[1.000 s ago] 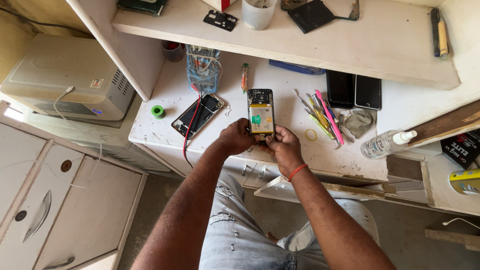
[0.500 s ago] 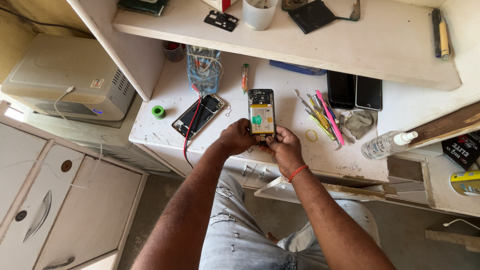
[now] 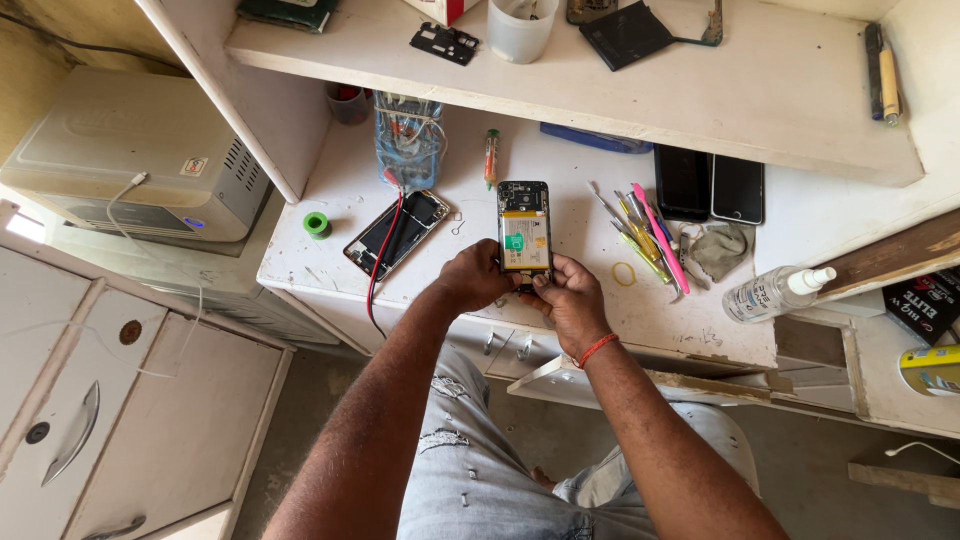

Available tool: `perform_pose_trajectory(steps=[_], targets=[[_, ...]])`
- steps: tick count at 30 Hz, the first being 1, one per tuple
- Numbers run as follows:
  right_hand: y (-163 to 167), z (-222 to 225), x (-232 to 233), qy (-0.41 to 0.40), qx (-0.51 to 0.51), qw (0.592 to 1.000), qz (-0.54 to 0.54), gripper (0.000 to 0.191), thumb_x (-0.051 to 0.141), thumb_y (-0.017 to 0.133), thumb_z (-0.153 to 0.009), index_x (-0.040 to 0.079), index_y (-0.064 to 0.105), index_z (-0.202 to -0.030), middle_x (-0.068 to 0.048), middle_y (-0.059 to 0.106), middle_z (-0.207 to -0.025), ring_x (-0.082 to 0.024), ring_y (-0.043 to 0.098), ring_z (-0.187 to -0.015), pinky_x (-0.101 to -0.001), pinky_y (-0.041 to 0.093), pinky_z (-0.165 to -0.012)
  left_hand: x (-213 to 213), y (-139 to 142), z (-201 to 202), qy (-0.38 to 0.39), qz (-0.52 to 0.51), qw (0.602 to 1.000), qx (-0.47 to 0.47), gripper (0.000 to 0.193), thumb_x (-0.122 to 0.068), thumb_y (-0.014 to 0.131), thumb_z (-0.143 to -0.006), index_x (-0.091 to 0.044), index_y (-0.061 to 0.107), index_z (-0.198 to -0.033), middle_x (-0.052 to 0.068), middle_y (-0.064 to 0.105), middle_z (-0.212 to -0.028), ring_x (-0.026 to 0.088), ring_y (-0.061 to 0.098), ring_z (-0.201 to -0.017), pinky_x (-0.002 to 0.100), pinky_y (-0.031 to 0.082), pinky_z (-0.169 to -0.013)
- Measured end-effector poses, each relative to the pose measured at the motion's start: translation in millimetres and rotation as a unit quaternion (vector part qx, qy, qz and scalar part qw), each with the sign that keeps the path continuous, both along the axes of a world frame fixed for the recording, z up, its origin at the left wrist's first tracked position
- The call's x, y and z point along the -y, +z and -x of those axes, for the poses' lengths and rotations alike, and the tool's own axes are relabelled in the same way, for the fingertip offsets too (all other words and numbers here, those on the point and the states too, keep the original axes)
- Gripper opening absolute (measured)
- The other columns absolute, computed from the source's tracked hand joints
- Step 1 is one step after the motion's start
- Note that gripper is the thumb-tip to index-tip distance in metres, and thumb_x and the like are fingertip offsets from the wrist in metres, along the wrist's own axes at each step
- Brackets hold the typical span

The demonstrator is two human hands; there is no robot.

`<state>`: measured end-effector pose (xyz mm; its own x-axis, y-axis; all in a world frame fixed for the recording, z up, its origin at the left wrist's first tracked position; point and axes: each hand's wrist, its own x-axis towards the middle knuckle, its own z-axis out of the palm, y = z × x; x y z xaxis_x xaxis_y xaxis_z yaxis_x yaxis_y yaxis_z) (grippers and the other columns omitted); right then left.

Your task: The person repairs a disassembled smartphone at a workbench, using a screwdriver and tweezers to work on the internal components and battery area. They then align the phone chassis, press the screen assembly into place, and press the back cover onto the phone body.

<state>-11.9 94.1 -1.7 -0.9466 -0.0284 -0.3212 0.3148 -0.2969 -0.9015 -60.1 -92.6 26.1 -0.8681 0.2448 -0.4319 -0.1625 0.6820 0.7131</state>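
At the centre of the frame, the left hand (image 3: 478,280) and the right hand (image 3: 567,296) meet at the bottom end of an opened phone (image 3: 524,228), fingers curled closed around its lower corners, so that it stands lengthwise above them over the white worktable (image 3: 640,310), its battery and innards facing up. An orange band circles the right wrist. Just left of the phone lies a second opened phone (image 3: 396,233) with a red wire crossing it, and a green tape roll (image 3: 317,223) farther left. To the right lie mixed hand tools (image 3: 645,235), a grey cloth (image 3: 720,250) and a clear spray bottle (image 3: 775,292). Beyond, two dark phones (image 3: 710,185) rest under the upper shelf (image 3: 640,85).
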Motion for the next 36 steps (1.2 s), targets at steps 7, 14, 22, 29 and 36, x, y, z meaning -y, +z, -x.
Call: perform_pose_trajectory(steps=[7,14,22,29,36], targets=[[0,-1,1,0.002,0.002,1.000,-0.001,0.036,-0.005,0.057,-0.097,-0.001,0.059,-0.132,-0.012,0.071,-0.117,-0.017,0.071,-0.099,-0.0336,0.063,-0.086,1,-4,2,-0.003,-0.010,1.000,0.009,0.059,-0.043,0.080,-0.081,-0.010,0.063,-0.127,0.010,0.077,-0.111,0.023,0.073,-0.107,0.038,0.054,-0.099],[3,-2,2,0.004,0.011,1.000,-0.009,0.036,-0.003,0.058,-0.097,-0.002,0.059,-0.132,-0.012,0.071,-0.117,-0.018,0.070,-0.100,-0.0339,0.063,-0.087,1,0,0,0.004,-0.018,1.000,0.022,0.058,-0.040,0.080,-0.081,-0.010,0.062,-0.127,0.009,0.077,-0.111,0.022,0.074,-0.106,0.038,0.054,-0.099],[4,-2,0,0.007,0.009,1.000,0.004,0.036,-0.003,0.058,-0.097,-0.002,0.058,-0.133,-0.013,0.071,-0.116,-0.018,0.070,-0.099,-0.0340,0.063,-0.087,1,-1,1,0.003,-0.026,0.999,0.018,0.057,-0.039,0.080,-0.081,-0.008,0.063,-0.125,0.011,0.077,-0.109,0.022,0.075,-0.104,0.038,0.056,-0.096],[4,-2,0,0.009,0.012,1.000,0.000,0.036,-0.002,0.058,-0.098,-0.001,0.058,-0.134,-0.013,0.071,-0.116,-0.018,0.070,-0.099,-0.0338,0.063,-0.087,2,-6,1,0.007,-0.052,0.998,0.019,0.056,-0.036,0.081,-0.082,-0.006,0.063,-0.125,0.012,0.078,-0.108,0.022,0.075,-0.102,0.037,0.057,-0.094],[2,-3,0,0.005,0.007,1.000,-0.003,0.035,-0.003,0.057,-0.097,-0.001,0.059,-0.132,-0.012,0.071,-0.117,-0.018,0.070,-0.100,-0.0345,0.063,-0.087,2,-16,4,0.010,-0.072,0.997,0.024,0.055,-0.033,0.081,-0.082,-0.004,0.063,-0.125,0.012,0.077,-0.107,0.021,0.075,-0.101,0.036,0.057,-0.093]])
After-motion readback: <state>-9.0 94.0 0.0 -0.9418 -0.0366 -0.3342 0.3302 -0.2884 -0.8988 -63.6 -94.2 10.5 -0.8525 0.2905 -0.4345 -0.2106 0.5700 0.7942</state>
